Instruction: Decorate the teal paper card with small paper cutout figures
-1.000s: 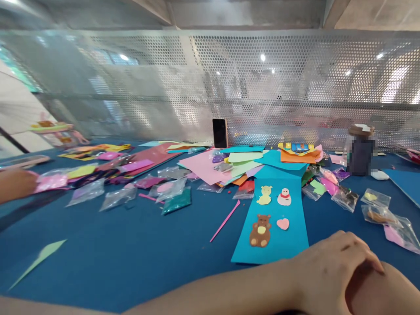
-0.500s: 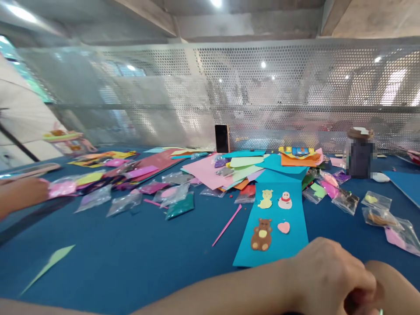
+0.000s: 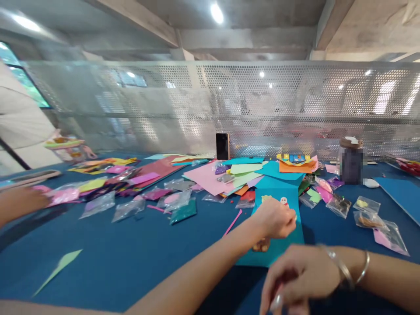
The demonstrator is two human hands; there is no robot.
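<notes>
My left hand [image 3: 274,217] reaches over the bright blue paper card [image 3: 285,249] with its fingers pinched together. A tiny pale spot shows at the fingertips, too small to name. Beneath the hand, a brown bear cutout [image 3: 260,246] is partly covered. The white snowman cutout [image 3: 284,201] and the pale yellow bear cutout [image 3: 265,198] peek out above it; the pink heart is hidden. Lower and nearer to me, my right hand [image 3: 302,273], with bangles on the wrist, has its fingers curled downward; whatever they hold is not clear.
Another person's hand [image 3: 24,203] rests by pink packets at the left. Small plastic bags [image 3: 98,204], stacked coloured paper [image 3: 210,177] and a pink strip [image 3: 232,222] lie about. A phone [image 3: 222,146] stands at the back, a jar [image 3: 351,166] to the right. A green scrap [image 3: 61,267] lies front left.
My left hand has moved up and left from the lower right, onto the blue card, covering the heart. My right hand has come left into fuller view. The view has tilted up slightly.
</notes>
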